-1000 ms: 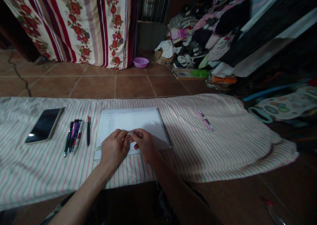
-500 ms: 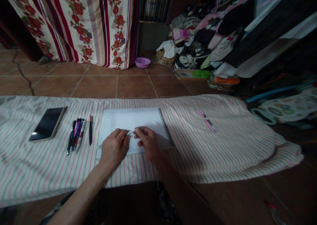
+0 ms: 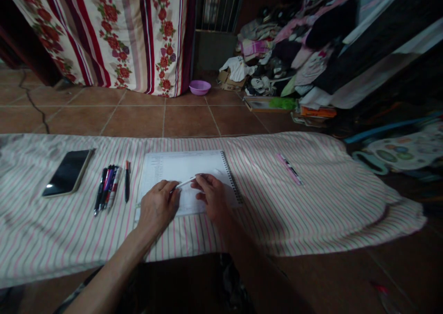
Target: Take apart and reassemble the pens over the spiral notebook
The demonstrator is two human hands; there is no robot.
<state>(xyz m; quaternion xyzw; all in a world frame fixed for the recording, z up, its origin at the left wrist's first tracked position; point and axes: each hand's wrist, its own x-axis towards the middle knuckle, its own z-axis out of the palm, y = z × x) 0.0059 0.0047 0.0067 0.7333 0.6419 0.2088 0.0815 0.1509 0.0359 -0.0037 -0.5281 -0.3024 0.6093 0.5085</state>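
Observation:
Over a spiral notebook [image 3: 188, 161] lying open, both my hands pinch a thin white stick [image 3: 186, 183] that looks like a pen refill. My left hand [image 3: 157, 205] is closed on its left end, where a dark tip shows at the fingers. The fingertips of my right hand [image 3: 211, 194] grip the other end, slightly higher. Beneath the right hand, the page is partly in shadow. A small pale piece [image 3: 218, 171] lies on the page near the spiral, too faint to name.
Left of the notebook lie a black pen with an orange end [image 3: 127, 182], a bunch of several pens [image 3: 106, 189] and a phone [image 3: 68, 172]. A pink pen [image 3: 290, 169] rests to the right on the striped cloth [image 3: 311, 212]. Beyond stands a purple basin [image 3: 200, 87].
My right hand has shifted a little to the right and up, away from the left. More of the white stick shows between the hands. My left hand has barely moved.

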